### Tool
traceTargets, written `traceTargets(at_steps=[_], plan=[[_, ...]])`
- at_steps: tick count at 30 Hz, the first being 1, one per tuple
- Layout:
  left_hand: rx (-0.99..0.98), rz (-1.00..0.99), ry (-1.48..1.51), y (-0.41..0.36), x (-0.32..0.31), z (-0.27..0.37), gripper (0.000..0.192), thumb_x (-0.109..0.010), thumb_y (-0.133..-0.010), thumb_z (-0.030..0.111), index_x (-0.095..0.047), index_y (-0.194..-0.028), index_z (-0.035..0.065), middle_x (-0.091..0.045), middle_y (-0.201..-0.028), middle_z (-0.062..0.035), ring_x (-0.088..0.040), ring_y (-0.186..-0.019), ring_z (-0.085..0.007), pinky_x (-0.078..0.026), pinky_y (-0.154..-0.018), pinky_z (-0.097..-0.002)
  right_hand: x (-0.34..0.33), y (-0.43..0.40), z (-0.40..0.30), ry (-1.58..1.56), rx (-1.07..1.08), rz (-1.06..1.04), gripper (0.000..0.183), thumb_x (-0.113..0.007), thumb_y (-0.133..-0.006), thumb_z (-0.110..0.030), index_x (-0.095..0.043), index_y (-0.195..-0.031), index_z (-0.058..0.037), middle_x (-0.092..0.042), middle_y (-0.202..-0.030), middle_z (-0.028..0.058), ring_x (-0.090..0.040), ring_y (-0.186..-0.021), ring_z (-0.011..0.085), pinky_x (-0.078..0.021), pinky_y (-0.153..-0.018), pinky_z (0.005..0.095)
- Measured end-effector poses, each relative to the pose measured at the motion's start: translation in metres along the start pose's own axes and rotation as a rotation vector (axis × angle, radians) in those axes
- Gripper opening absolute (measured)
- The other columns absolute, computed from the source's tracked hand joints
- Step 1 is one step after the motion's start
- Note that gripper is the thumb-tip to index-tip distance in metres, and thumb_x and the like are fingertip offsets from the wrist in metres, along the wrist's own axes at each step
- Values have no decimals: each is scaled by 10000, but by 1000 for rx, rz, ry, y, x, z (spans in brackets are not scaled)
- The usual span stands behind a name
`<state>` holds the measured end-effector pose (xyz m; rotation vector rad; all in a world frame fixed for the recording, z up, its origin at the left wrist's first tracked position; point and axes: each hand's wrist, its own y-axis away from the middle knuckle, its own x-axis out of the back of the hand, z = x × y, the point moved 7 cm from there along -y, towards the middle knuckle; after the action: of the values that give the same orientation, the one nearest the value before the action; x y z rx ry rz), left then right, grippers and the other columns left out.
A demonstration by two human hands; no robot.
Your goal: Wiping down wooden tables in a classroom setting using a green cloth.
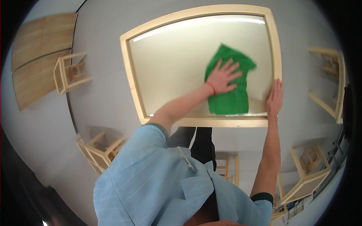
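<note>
Before me is a large wooden frame (199, 122) around a glossy, pale panel (169, 70), seemingly a tabletop. A green cloth (230, 103) lies spread on the right half of the panel, with its far-right corner blurred. My left hand (224, 77) presses flat on top of the cloth, fingers spread and a red band at the wrist. At the frame's right rail is my right hand (275, 97), its fingers together and straight along the outer edge. It holds the rail near the close corner. The underside of the frame is hidden.
Pale wooden furniture frames stand on the grey floor (101, 93): one at far left (65, 76), one at lower left (96, 152), one at far right (339, 87) and one at lower right (305, 183). Wooden panels (42, 56) are at the upper left.
</note>
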<state>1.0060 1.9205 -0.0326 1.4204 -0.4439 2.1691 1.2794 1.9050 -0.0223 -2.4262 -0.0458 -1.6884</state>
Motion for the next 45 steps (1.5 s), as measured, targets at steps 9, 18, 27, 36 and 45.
traceTargets(at_steps=[9,18,27,36,45], plan=[[605,327,-321,95,103,-235,628,-529,-920,540,-390,-1484,301,-291,-1588,-79,-223,-1474,-343,-124,-1167,-611,-3,-1,2,26,17,-6,518,-400,-997,-105,-348,-1513,-116,-357,-1562,41,-286,-1459,290,-258,-1185,462],[734,3,-140,191,29,-53,759,-579,-858,480,-320,-1535,255,-119,-1628,-190,-40,-1488,-461,9,-1134,-692,-46,107,-140,12,-92,-132,529,-344,-1036,-258,-296,-1533,-83,-305,-1592,92,-206,-1490,330,-24,-1189,580],[186,22,-38,109,42,-90,682,-559,-835,587,-437,-1458,338,-305,-1588,-66,-216,-1474,-362,-89,-1155,-666,-52,136,-197,31,-219,-108,497,-346,-1013,-224,-378,-1479,-56,-365,-1562,80,-261,-1477,312,-65,-1182,556],[781,232,-302,267,119,-276,686,-523,-949,436,-260,-1551,238,-180,-1617,-138,-142,-1491,-361,-131,-1200,-530,-53,135,-201,42,-210,-71,486,-359,-987,-162,-409,-1458,-55,-397,-1542,59,-286,-1464,303,-68,-1186,562],[418,-135,-145,295,27,-54,727,-570,-889,412,-301,-1546,260,-106,-1626,-202,-24,-1481,-482,26,-1138,-680,-46,140,-188,-146,-263,71,491,-423,-913,-36,-465,-1402,-24,-442,-1489,108,-353,-1422,316,-199,-1173,554]])
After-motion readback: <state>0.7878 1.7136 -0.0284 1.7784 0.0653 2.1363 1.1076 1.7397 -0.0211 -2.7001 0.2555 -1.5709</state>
